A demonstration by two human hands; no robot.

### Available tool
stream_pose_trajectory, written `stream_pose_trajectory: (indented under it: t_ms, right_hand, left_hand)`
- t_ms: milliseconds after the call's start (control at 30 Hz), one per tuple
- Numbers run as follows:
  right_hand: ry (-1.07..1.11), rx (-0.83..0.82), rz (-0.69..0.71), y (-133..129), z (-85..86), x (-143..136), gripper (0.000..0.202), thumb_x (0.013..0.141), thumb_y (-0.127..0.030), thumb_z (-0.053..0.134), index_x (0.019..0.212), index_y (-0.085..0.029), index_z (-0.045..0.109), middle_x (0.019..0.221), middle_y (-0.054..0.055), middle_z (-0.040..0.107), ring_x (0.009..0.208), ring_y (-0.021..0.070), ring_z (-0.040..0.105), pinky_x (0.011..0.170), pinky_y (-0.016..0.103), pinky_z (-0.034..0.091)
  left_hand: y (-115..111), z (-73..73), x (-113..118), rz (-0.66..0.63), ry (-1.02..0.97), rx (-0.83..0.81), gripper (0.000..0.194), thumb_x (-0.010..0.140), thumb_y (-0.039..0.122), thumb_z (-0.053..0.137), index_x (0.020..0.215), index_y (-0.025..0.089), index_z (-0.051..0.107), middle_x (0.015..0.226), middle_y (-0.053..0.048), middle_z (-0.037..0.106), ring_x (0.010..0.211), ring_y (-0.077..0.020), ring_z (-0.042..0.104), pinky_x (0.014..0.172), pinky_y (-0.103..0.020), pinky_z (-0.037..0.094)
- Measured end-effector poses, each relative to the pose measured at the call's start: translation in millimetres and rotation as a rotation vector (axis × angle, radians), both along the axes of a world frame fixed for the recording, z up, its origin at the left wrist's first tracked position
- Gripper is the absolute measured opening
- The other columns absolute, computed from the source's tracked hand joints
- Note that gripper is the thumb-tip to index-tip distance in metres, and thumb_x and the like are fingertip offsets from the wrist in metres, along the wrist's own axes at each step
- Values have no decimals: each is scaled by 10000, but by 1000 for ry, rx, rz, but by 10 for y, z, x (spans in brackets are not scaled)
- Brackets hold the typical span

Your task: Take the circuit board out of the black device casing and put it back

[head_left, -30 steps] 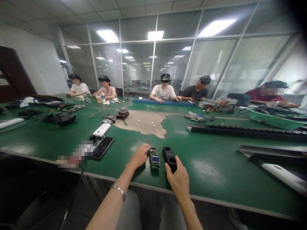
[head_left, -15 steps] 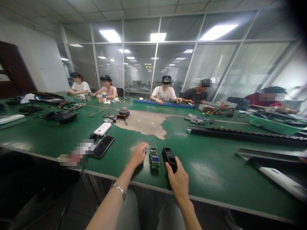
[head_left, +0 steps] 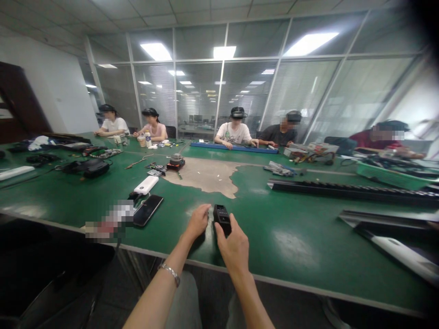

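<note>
A black plastic housing (head_left: 222, 214) with cut-out openings stands on the green table in front of me. My right hand (head_left: 235, 244) grips its near end, thumb on the left side and fingers on the right. The green circuit board with a small screen cannot be seen now; the housing occupies the spot where it lay. Just left of the housing, my left hand (head_left: 199, 221) rests on the table with fingers stretched forward and apart from the housing. I see nothing in it.
Left of me lie a dark phone (head_left: 148, 210) and a white power bank (head_left: 146, 185). A torn brown sheet (head_left: 206, 176) covers the table's middle, with a red-and-black part (head_left: 176, 162) on it. Long black rails (head_left: 329, 192) lie at right. Several people sit across the table.
My right hand has moved left with the black housing, to where the circuit board lay. The board has gone out of sight. My left hand has stayed in place.
</note>
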State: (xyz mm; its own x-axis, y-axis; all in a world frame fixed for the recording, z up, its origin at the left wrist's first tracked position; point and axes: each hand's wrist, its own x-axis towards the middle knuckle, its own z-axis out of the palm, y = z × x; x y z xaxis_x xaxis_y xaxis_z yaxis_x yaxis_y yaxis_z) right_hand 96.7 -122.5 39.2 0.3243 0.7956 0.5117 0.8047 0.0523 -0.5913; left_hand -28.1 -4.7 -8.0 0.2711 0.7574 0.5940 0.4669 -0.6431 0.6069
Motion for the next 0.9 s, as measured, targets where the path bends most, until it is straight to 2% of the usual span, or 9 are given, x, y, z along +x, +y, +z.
stream_pose_trajectory:
  t_ms: [367,567,767,900]
  right_hand:
    - [-42,52,6,-58,-201,-15,611,880,-465,451,1342,-66,458,1195,196,619,1050,300,604,884,419,469]
    - [1,86,38,-124,-345,-25,547,881,-423,470,1325,-105,476,1250,170,592,1141,268,561,959,412,439]
    - [30,114,50,-128,-384,-21,539,878,-423,484,1321,-116,476,1253,157,588,1152,261,547,979,416,427]
    - [29,103,44,-115,-355,-33,617,859,-454,509,1355,-94,437,1285,175,564,1173,277,533,986,423,422]
  left_hand:
    - [-20,21,3,-21,15,-9,410,856,68,420,1212,175,593,1252,-87,617,1184,-193,555,1066,-405,419]
    - [-42,31,2,-98,56,-25,413,858,74,427,1208,200,606,1259,-65,616,1179,-184,557,1070,-403,411]
    - [-65,61,10,-105,63,-15,391,872,79,412,1181,190,625,1236,-70,628,1166,-179,562,1062,-384,415]
    - [-75,70,11,-102,71,-19,464,852,61,414,1268,203,563,1283,-69,598,1189,-176,546,1067,-384,410]
